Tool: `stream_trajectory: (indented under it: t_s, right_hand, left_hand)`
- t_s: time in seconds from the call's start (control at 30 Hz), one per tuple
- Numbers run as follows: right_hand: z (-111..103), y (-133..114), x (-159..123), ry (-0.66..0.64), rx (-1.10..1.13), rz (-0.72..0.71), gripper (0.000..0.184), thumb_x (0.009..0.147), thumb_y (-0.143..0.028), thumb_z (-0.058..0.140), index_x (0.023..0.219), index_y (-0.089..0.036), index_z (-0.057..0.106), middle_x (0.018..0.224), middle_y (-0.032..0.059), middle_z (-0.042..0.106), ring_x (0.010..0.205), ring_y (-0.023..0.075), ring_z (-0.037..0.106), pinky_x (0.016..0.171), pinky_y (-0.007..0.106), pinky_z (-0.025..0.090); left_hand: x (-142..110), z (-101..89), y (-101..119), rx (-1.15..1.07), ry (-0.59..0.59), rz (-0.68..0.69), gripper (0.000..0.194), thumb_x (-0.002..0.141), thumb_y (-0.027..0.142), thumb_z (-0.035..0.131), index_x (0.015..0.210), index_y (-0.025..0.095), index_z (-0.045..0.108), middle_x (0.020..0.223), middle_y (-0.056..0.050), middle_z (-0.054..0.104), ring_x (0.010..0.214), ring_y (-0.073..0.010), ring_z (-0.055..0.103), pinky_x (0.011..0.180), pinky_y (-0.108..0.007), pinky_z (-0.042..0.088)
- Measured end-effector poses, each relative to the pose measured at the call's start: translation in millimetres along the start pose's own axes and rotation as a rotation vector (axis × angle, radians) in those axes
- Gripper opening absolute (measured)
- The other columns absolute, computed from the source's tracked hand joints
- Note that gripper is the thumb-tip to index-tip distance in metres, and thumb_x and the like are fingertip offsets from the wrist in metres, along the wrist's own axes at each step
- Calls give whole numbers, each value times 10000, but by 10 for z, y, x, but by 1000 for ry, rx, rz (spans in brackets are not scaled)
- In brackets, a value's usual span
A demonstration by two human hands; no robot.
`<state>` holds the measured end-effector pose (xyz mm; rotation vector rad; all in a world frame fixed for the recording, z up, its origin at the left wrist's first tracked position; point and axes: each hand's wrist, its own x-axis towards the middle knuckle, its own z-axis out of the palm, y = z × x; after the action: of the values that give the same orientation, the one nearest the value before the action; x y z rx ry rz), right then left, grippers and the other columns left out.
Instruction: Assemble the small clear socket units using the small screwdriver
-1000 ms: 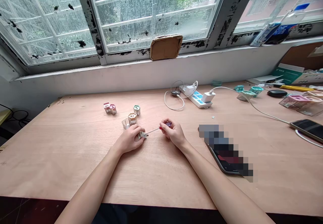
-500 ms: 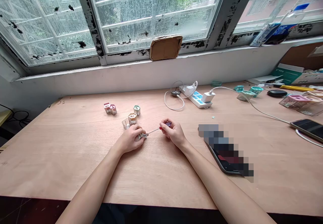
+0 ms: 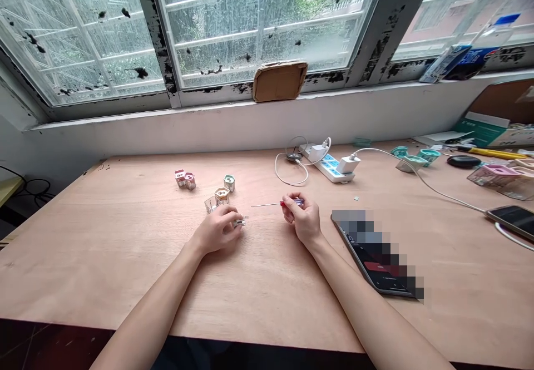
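My left hand (image 3: 220, 227) is closed round a small pencil sharpener part (image 3: 239, 222), pale with a metallic end, mostly hidden by the fingers. In my right hand (image 3: 303, 217) is a screwdriver (image 3: 267, 205), gripped by its red and blue handle. Its thin shaft points left, and the tip is apart from the sharpener part. Just beyond my left hand stand a clear case (image 3: 210, 205), an orange-topped sharpener (image 3: 222, 195) and a green-topped sharpener (image 3: 229, 182). Two pink-topped sharpeners (image 3: 185, 179) sit together farther left.
A phone (image 3: 375, 264), partly blurred, lies right of my right forearm. Behind it are a power strip (image 3: 329, 165) with chargers and a white cable. Teal sharpener pieces (image 3: 417, 159), a second phone (image 3: 514, 220) and pink clear cases (image 3: 496, 178) lie at the right.
My right hand has moved right and slightly up, drawing the screwdriver tip away from the part in my left hand. The left hand stays closed in nearly the same place.
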<state>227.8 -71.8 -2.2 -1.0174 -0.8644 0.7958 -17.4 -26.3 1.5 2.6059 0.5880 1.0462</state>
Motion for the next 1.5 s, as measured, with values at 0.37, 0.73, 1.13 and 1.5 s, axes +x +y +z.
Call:
stream_trajectory:
  t_s: [0.37,0.73,1.13,1.5]
  right_hand:
    - [-13,42,29,1,-11,-21,336,737,-433,776,750,-204,531,565,-34,546,396,66,363,353,206,238]
    - [118,-105,-232,-163,-524,-434,110,887,-318,636,888,-208,641,662,9,608,514,122,522,468,251,408]
    - [193,-140,-323,-337,-708,-547,161,941,-305,559,953,-217,693,602,-9,630,453,111,490,483,251,414]
    - [101,-239,-277,-237,-825,-626,489,1030,-454,395,606,-221,466,494,-10,477,448,114,432,498,273,306]
  left_hand:
    - [33,-158,229,85,494,17,173,917,175,610,1084,223,616,1073,-84,668,981,-189,689,801,-312,592]
    - [32,-84,198,-63,444,-56,132,918,203,621,1049,215,623,1062,-87,659,1000,-201,670,831,-339,573]
    - [34,123,215,-759,336,-469,287,857,446,724,975,193,656,962,-49,654,806,-144,640,742,-301,581]
    - [31,108,237,-840,295,-454,303,839,444,743,943,173,658,902,-47,654,792,-146,645,772,-329,600]
